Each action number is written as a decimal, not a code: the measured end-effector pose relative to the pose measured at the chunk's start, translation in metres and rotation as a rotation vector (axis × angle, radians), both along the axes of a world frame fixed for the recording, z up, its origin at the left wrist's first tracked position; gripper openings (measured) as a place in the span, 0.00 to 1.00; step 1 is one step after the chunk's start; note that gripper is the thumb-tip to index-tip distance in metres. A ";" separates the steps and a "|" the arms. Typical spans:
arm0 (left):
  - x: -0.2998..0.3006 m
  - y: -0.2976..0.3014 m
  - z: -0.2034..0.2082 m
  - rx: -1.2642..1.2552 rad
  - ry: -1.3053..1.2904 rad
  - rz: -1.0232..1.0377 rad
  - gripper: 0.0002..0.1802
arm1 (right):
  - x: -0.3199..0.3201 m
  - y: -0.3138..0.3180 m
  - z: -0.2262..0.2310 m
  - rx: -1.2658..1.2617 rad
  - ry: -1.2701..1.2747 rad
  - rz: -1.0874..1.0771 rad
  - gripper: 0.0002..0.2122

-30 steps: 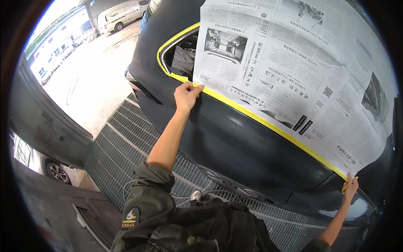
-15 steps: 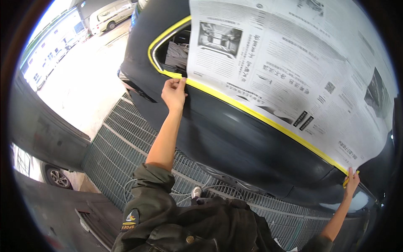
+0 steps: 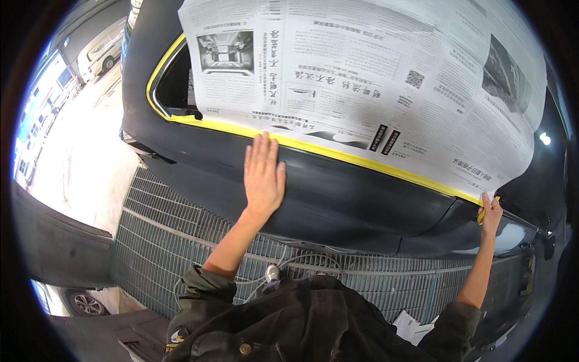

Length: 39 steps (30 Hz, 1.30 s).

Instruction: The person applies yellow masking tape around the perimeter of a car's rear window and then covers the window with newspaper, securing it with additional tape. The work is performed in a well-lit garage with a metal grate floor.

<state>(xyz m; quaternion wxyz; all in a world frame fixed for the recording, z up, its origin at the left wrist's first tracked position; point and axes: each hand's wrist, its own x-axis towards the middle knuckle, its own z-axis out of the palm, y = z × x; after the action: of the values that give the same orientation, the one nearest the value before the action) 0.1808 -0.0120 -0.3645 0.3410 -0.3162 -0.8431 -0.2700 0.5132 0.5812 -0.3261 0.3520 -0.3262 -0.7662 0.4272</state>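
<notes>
A large sheet of newspaper hangs over the side windows of a dark grey car. Yellow masking tape runs along its lower edge and bends up around the small rear window. My left hand lies flat and open, fingers stretched out, with its fingertips on the tape. At the far right end of the strip, my right hand is closed around a yellow tape roll, its thumb by the newspaper's lower corner. My fingers partly hide the roll.
Below the car is a metal floor grating with a hose lying on it. White papers lie at the lower right. Another car's wheel shows at lower left, and a light-coloured van stands outside at upper left.
My left hand has slid right along the tape, from the rear window's corner, and opened from a pinch to flat. My right hand still holds the roll. The view has shifted right.
</notes>
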 end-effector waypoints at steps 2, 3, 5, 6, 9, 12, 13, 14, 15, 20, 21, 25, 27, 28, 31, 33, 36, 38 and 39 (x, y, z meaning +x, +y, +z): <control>0.015 0.017 0.001 -0.086 0.015 -0.117 0.34 | -0.003 -0.004 0.003 0.011 0.009 0.002 0.13; 0.022 0.026 0.003 -0.125 0.009 -0.178 0.34 | -0.004 -0.005 0.005 0.007 0.006 0.001 0.13; 0.030 0.041 0.007 -0.200 0.054 -0.280 0.34 | -0.004 -0.007 0.006 -0.001 0.001 -0.006 0.13; 0.034 0.048 0.010 -0.252 0.080 -0.287 0.33 | -0.004 -0.008 0.007 0.009 0.002 -0.015 0.12; 0.038 0.064 0.016 -0.324 0.127 -0.383 0.34 | -0.004 -0.015 0.012 -0.014 -0.008 -0.023 0.11; 0.040 0.072 0.023 -0.413 0.158 -0.426 0.34 | -0.008 -0.021 0.014 -0.007 -0.009 -0.016 0.11; 0.041 0.076 0.025 -0.433 0.165 -0.446 0.34 | -0.007 -0.021 0.015 0.001 -0.009 -0.017 0.11; 0.042 0.078 0.026 -0.457 0.168 -0.448 0.33 | -0.010 -0.025 0.017 0.001 -0.012 -0.020 0.11; 0.043 0.082 0.028 -0.474 0.170 -0.466 0.33 | -0.012 -0.029 0.018 0.000 -0.013 -0.026 0.11; 0.048 0.105 0.037 -0.579 0.230 -0.532 0.32 | -0.011 -0.036 0.021 -0.022 0.078 0.012 0.11; 0.050 0.110 0.038 -0.576 0.227 -0.552 0.33 | -0.014 -0.043 0.026 -0.029 0.052 -0.016 0.11; 0.060 0.134 0.043 -0.562 0.221 -0.633 0.34 | -0.013 -0.042 0.025 0.007 0.053 0.025 0.12; 0.064 0.145 0.045 -0.564 0.225 -0.666 0.34 | -0.014 -0.047 0.027 -0.007 0.060 0.026 0.11; 0.066 0.150 0.046 -0.566 0.230 -0.684 0.34 | -0.014 -0.046 0.026 -0.017 0.060 0.031 0.11; 0.071 0.166 0.050 -0.596 0.267 -0.724 0.35 | -0.015 -0.053 0.033 0.030 0.034 0.022 0.11; 0.076 0.179 0.053 -0.628 0.299 -0.740 0.34 | -0.014 -0.055 0.035 0.032 0.007 0.023 0.12; 0.086 0.198 0.061 -0.679 0.338 -0.754 0.33 | -0.013 -0.056 0.037 0.047 0.026 0.060 0.14; 0.092 0.212 0.064 -0.702 0.351 -0.769 0.34 | -0.013 -0.053 0.035 0.032 0.041 0.079 0.14; 0.095 0.219 0.065 -0.704 0.359 -0.781 0.34 | -0.013 -0.052 0.034 0.025 0.050 0.091 0.15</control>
<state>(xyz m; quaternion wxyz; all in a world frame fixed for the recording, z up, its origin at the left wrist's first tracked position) 0.2763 0.2068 -0.2994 0.2276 -0.7412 -0.6312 -0.0204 0.4999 0.5293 -0.2922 0.3551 -0.2762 -0.7765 0.4413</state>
